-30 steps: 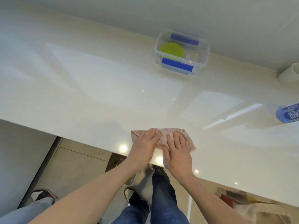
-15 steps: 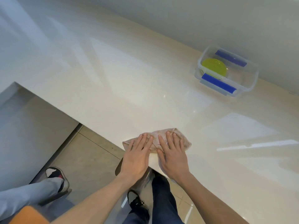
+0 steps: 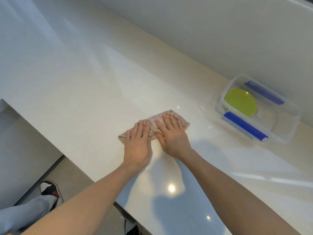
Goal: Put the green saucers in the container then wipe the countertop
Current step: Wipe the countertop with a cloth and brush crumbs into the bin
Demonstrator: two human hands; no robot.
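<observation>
A folded beige cloth [image 3: 182, 120] lies on the glossy cream countertop [image 3: 88, 85]. My left hand [image 3: 138, 143] and my right hand [image 3: 172, 135] press flat on it side by side, fingers stretched out. A green saucer [image 3: 240, 102] lies inside a clear plastic container [image 3: 288, 131] with blue clips, which stands open at the right by the wall, about a hand's length from the cloth.
The countertop's front edge runs diagonally from the left to the bottom middle. Below it are a tiled floor and another person's leg and shoe [image 3: 50, 190] at lower left. A pale wall [image 3: 220, 31] backs the counter.
Both hands slid the cloth from the counter's front edge further onto the surface, away from me. My view swung left, so the container now sits at the right.
</observation>
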